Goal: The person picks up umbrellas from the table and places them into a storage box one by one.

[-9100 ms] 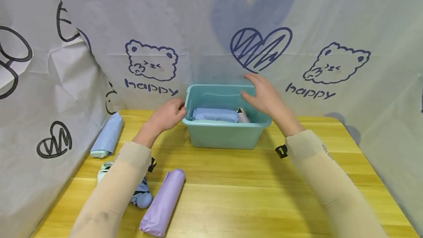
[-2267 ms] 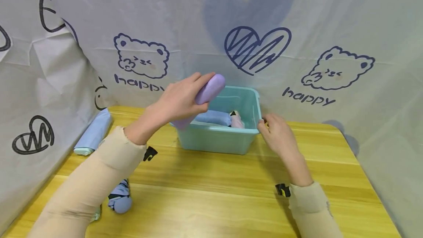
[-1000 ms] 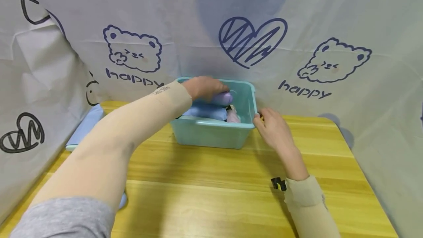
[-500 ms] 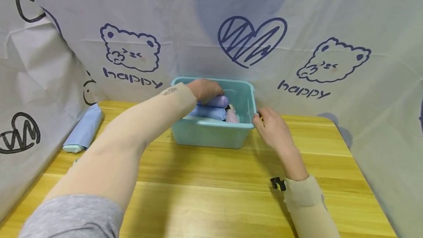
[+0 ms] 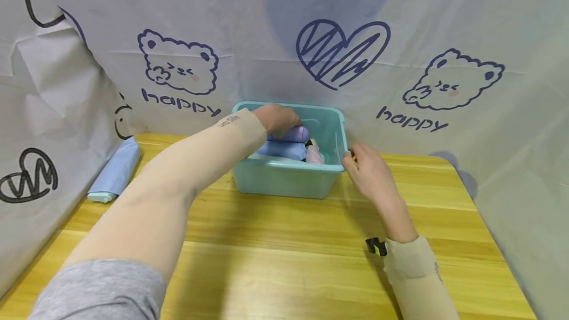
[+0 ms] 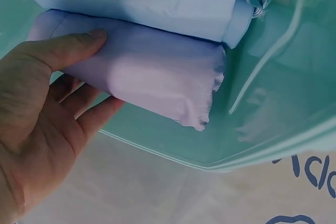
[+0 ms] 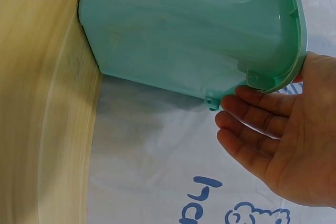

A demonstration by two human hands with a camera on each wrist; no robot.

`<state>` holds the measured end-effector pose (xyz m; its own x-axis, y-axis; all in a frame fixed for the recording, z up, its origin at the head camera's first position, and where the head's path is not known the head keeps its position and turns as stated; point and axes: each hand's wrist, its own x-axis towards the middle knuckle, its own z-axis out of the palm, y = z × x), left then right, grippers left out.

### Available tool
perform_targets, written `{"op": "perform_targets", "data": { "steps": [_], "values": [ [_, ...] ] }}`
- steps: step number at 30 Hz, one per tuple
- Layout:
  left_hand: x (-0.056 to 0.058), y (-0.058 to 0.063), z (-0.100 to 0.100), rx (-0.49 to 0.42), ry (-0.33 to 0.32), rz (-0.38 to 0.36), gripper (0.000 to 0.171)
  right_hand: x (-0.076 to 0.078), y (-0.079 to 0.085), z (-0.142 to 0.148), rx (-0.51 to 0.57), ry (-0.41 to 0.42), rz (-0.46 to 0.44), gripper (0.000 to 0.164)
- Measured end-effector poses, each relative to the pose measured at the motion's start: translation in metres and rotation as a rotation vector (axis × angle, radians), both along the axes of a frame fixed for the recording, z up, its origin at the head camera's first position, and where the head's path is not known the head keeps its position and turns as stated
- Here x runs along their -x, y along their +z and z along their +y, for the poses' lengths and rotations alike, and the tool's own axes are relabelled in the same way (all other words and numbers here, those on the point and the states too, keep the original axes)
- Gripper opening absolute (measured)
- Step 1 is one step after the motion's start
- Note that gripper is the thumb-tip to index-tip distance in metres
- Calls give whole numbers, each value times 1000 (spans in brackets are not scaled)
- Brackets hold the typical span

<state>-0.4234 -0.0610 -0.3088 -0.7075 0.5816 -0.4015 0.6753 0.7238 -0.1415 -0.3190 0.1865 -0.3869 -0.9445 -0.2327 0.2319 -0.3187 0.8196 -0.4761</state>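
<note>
Since the frame a couple of seconds back, the lilac folded umbrella has gone from being held up over the bin's near rim to lying low inside the teal bin, pressed alongside the pale blue folded umbrella already there. The left hand has its grip clamped on the lilac roll, thumb over the top and fingers curled underneath, with the far bin wall just beyond the roll's frilled end. The right hand has its grip loosely apart, fingertips resting under the bin's right rim corner rather than closed around it. A pinkish item sits just right of the blue roll, toward the right hand. One risk is that the lilac roll, wedged against the blue one, could ride up on top instead of settling; another is that the lightly steadied bin could slide on the smooth wood if the left hand pushes. Well to the left of that grip another light blue umbrella lies on the yellow wooden tabletop, which is walled by a grey printed backdrop with bears and hearts.
</note>
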Motion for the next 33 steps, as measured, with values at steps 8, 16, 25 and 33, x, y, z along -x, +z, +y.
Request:
{"op": "perform_targets", "data": {
  "steps": [8,16,25,33],
  "values": [
    [-1,1,2,-62,15,68,36,1,2,2,1,4,1,48],
    [-5,0,10,-22,36,189,22,2,3,2,-4,3,0,47],
    [-1,0,1,-51,78,82,20,2,3,-1,8,1,-11,50],
    [-8,4,-7,-72,117,-32,18,1,2,0,8,-2,-13,48]
  ]
}}
